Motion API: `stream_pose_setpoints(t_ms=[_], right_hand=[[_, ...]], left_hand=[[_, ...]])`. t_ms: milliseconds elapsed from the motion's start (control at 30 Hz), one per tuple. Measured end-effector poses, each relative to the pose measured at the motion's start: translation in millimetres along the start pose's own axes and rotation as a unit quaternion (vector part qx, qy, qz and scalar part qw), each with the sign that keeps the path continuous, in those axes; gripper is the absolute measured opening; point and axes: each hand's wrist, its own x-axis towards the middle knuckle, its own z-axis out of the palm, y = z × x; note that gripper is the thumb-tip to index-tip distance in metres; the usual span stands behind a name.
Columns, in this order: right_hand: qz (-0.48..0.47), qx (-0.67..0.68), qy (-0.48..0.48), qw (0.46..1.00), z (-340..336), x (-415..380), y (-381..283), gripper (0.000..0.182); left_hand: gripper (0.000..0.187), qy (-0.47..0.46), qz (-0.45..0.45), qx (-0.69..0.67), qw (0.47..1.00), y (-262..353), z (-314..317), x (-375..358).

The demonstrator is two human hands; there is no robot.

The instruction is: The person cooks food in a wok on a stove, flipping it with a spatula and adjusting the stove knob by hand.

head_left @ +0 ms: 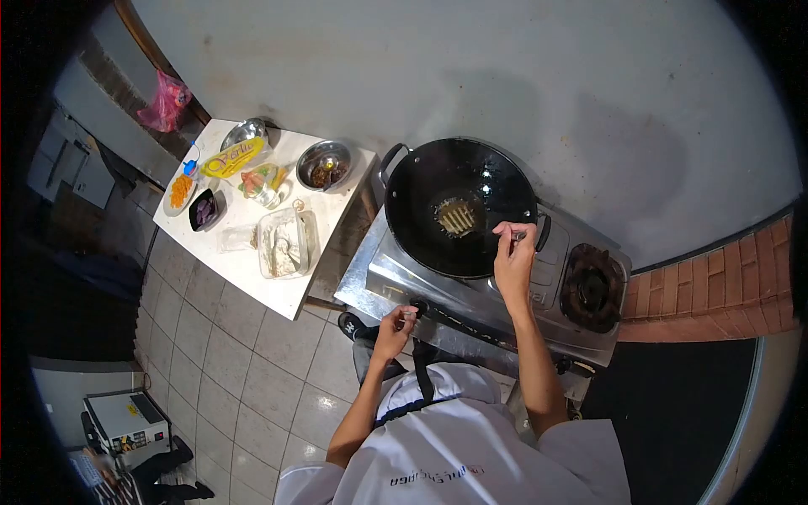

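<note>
A black wok sits on the left burner of a steel gas stove. Low in the wok lies a yellowish, ridged patch of food in oil, with bubbles around its edge. My right hand is closed over the wok's right rim, close to its side handle. Its fingers pinch a small, shiny thing whose kind I cannot tell. Down at the stove's front, my left hand has thumb and fingers pinched at a black stove knob.
Left of the stove, a white table bears a steel bowl with a spoon, a flour container, a yellow packet, a dark bowl and orange pieces. A bare burner is right of the wok. Another person is lower left.
</note>
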Motion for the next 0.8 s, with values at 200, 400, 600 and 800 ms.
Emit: stream_pose_setpoints(t_ms=[200,400,600,800], right_hand=[[-0.027,-0.002,0.003,1.000,1.3,1.3,4.6,0.008],[-0.059,-0.035,0.007,0.998,5.9,1.8,-1.3,0.009],[-0.035,-0.014,0.010,0.999,3.7,13.2,-0.4,0.009],[-0.016,0.085,0.024,0.996,-5.7,20.1,-5.2,0.005]], left_hand=[[0.021,-0.010,0.003,0.018,1.000,-0.4,2.0,2.3],[0.020,0.009,0.011,0.030,0.999,-4.3,6.4,4.6],[0.020,0.019,0.015,0.040,0.999,-5.2,7.2,4.1],[0.020,0.025,0.018,0.042,0.999,-2.7,7.8,1.8]])
